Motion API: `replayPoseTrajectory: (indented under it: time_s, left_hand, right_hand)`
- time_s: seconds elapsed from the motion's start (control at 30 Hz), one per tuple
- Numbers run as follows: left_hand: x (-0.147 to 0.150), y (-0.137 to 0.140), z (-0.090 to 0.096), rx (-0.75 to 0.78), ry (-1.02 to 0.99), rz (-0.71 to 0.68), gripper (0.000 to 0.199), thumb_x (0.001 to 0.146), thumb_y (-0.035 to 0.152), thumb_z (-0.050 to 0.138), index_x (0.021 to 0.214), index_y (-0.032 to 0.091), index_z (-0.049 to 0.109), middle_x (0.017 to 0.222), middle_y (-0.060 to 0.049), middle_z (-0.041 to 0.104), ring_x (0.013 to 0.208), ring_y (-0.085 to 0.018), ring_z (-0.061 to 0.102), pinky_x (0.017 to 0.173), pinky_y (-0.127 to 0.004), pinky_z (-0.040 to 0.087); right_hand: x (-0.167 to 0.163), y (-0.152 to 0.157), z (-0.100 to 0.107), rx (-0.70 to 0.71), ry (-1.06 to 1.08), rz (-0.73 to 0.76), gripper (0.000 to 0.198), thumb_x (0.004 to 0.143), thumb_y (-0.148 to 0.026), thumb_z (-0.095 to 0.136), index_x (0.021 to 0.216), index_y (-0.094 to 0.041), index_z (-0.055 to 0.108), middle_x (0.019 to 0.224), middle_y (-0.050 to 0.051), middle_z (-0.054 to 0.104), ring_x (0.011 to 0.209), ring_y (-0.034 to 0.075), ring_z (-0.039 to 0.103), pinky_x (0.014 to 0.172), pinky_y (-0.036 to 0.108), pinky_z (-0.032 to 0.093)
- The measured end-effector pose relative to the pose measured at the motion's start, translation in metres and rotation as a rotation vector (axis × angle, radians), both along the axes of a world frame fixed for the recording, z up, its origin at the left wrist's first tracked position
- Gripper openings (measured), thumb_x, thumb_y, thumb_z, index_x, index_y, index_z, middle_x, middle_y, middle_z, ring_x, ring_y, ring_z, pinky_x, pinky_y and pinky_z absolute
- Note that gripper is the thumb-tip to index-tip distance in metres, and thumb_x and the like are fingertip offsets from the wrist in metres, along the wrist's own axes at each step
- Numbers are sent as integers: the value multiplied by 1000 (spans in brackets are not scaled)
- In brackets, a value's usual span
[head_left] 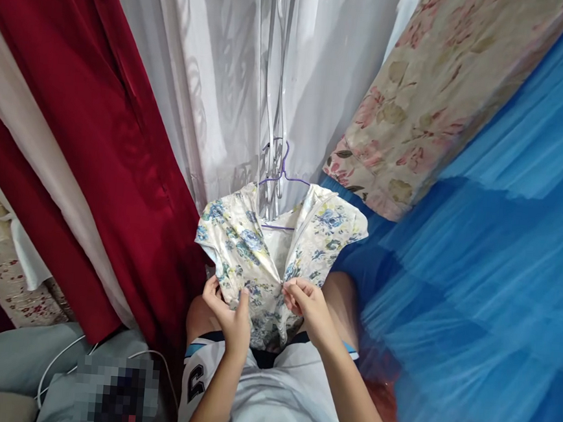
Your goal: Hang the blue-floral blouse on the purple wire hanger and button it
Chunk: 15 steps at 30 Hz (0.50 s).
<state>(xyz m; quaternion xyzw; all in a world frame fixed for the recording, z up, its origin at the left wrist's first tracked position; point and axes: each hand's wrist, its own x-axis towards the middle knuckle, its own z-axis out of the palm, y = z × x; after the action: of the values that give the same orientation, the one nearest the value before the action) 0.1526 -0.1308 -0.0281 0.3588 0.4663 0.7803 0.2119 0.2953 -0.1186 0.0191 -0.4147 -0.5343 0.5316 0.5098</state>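
A white dress with blue floral print (250,240) hangs on a purple hanger (284,175) and drapes down over my knees. Its V-shaped opening is parted, with a pale zipper edge (309,216) along the right side. At the bottom of that opening, my right hand (306,304) is closed in a pinch on what looks like the zipper pull, mostly covered by the fingertips. Lower on the left, my left hand (229,314) grips the side of the dress, thumb in front and fingers at the edge. The dress's lower part bunches between my legs.
White curtains (224,70) and dangling ribbons (274,93) hang ahead. Red cloth (98,125) is on the left; a pink floral garment (406,117) and blue tulle (475,285) crowd the right. A white cable (48,365) lies across grey cushions (7,355) at lower left.
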Motion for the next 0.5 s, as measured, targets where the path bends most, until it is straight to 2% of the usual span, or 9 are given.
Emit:
replayPoseTrajectory:
  time_s: [0.03,0.07,0.13,0.2,0.27,0.33,0.4,0.5]
  left_hand:
    - [5,-2,2,4,77,-27,60,74,25,75,126,24,46,136,-11,49,132,-25,44,113,-37,33]
    - [11,-4,3,-5,151,-111,56,75,26,75,125,22,48,132,-12,52,129,-26,47,111,-38,35]
    - [22,-3,2,-38,259,-350,39,81,29,69,117,21,55,116,-12,61,113,-25,57,101,-36,43]
    - [29,2,0,-62,333,-507,20,87,30,62,104,20,59,97,-8,65,94,-22,62,87,-32,47]
    - [30,10,2,-55,446,-537,8,90,28,56,91,20,58,87,-6,64,84,-20,61,79,-30,47]
    - [26,17,6,-31,617,-530,9,90,22,53,82,20,57,84,-6,62,82,-20,60,78,-29,45]
    - [22,21,13,-24,779,-535,11,88,15,51,80,21,56,84,-6,61,81,-20,60,74,-28,44]
    - [21,18,19,-64,996,-555,15,82,8,52,82,22,58,87,-6,63,74,-19,59,66,-27,41]
  right_hand:
    - [1,-4,-2,-17,4,20,26,78,-44,63,58,-27,59,47,-1,48,43,14,27,46,27,16]
    - [2,-6,-4,-27,7,37,23,77,-43,64,59,-28,61,46,-1,49,43,13,27,46,26,16]
    - [1,-9,-4,-41,13,67,19,76,-41,65,61,-29,63,44,-2,50,42,13,27,46,26,16]
    - [2,-7,0,-40,29,79,19,76,-39,66,60,-28,63,44,-3,51,41,12,29,45,25,18]
    - [4,1,9,-25,56,65,21,77,-40,65,61,-26,63,44,-2,52,41,11,30,44,25,19]
    - [8,17,25,1,100,19,24,78,-42,64,63,-22,62,44,-2,48,39,9,25,43,24,16]
    - [11,40,49,29,160,-34,27,76,-43,67,64,-19,60,43,-4,44,38,6,19,41,23,11]
    - [8,77,93,64,240,-69,26,68,-37,72,63,-17,57,44,-6,42,36,4,18,37,23,9]
